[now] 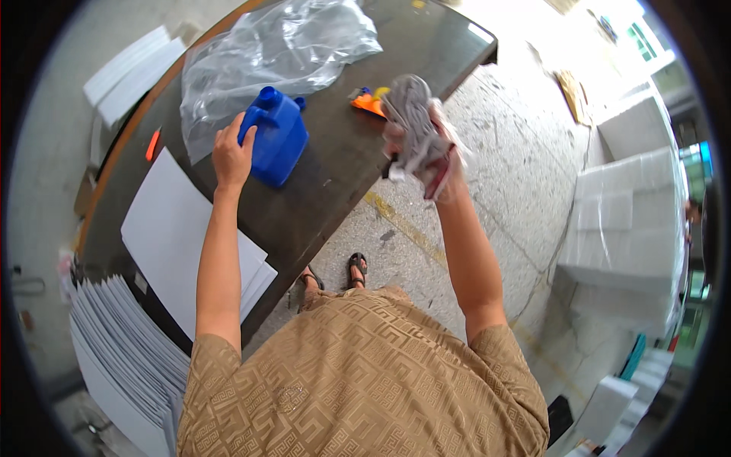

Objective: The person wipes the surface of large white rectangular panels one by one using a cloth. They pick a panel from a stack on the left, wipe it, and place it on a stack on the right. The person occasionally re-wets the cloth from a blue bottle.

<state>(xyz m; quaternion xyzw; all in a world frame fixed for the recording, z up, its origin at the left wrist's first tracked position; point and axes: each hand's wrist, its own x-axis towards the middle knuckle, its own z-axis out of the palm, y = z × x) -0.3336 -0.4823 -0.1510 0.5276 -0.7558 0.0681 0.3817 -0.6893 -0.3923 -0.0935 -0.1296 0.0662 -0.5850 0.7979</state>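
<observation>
My left hand (231, 157) is closed round the handle side of a blue plastic jug (283, 146), which rests on the dark table. The jug's blue cap (267, 94) points away from me. Off the table's right edge, my right hand (451, 158) grips a bunched grey cloth bundle (411, 105) with dark red parts, smeared by motion. The cloth hides most of that hand's fingers. Just left of the bundle, an orange and yellow tool (368, 102) lies on the table, partly covered from view.
Clear plastic sheeting (282, 49) covers the table's far left. White sheets (171, 236) and an orange cutter (153, 145) lie left of the jug. A stack of white boards (126, 358) stands near left. Wrapped white blocks (628, 221) stand on the floor at right.
</observation>
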